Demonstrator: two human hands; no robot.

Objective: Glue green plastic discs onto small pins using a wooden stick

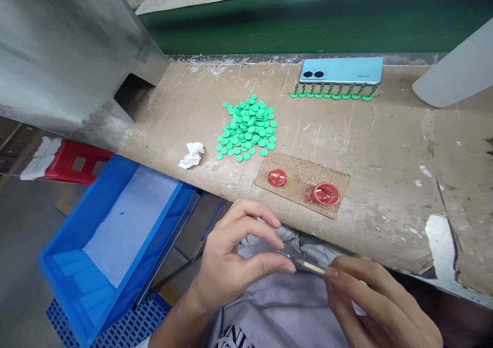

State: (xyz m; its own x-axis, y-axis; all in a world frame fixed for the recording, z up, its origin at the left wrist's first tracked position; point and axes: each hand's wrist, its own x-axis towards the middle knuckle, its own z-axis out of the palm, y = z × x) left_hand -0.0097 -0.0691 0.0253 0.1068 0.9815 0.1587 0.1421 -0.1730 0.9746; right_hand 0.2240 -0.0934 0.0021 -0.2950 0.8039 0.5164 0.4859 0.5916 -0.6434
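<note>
right hand (375, 299) has a thin pale-handled tool (314, 268) pinched, aimed ten o'clock at the left hand's (236, 258) half-curled fingers; can't tell if they're gripping anything tbh

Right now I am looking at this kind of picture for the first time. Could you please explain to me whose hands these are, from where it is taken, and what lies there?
There is no robot here: these are a person's own bare hands, seen by a camera worn on that person's head, looking forward and down. The right hand holds a thin tool pointing toward the left hand; whether the left fingertips pinch something tiny, I cannot tell. On the workbench lie a pile of green discs, a crumpled tissue, a phone with a row of green-based pieces before it, and a board carrying two red dishes.
</note>
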